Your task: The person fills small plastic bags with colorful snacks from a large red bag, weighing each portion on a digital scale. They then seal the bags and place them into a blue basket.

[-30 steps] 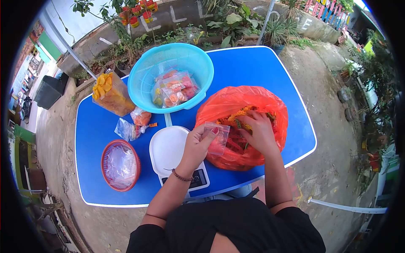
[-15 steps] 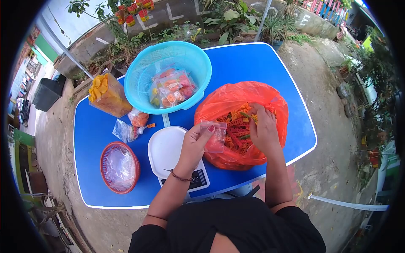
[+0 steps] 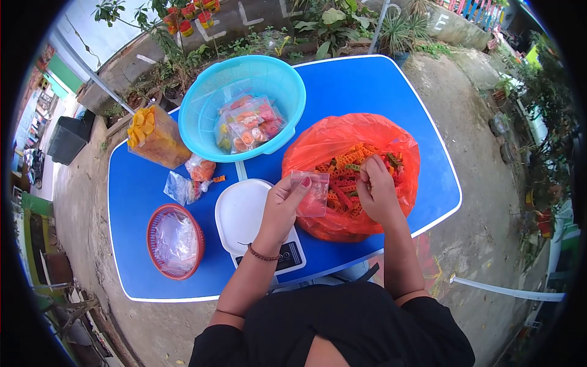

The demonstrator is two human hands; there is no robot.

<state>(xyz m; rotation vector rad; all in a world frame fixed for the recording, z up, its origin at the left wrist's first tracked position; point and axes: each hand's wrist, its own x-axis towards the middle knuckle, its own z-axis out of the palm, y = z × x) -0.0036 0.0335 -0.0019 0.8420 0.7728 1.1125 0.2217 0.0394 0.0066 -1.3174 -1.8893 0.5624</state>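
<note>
My left hand (image 3: 287, 205) pinches a small clear plastic bag (image 3: 314, 194) between thumb and fingers, upright at the near left edge of the red plastic bag (image 3: 382, 131). That big bag stands wide open, filled with red, orange and green lattice-patterned snack pieces (image 3: 342, 194). Over the snacks, my right hand (image 3: 378, 191) is closed, with its fingertips drawn together; whatever they hold is hidden. Partly behind my left forearm lies a white kitchen scale (image 3: 241, 211) with a bare platform and a dark button panel.
A turquoise basket (image 3: 199, 122) at the back holds several filled packets (image 3: 251, 125). Left of it stands a clear bag of yellow chips (image 3: 156, 140). Small knotted plastic bags (image 3: 189, 183) lie nearby. A red basket (image 3: 199, 244) holds clear plastic bags. All rest on a blue table (image 3: 131, 244).
My right hand has lifted slightly out of the snacks and its fingers have closed together. My left hand keeps the small plastic bag in nearly the same place.
</note>
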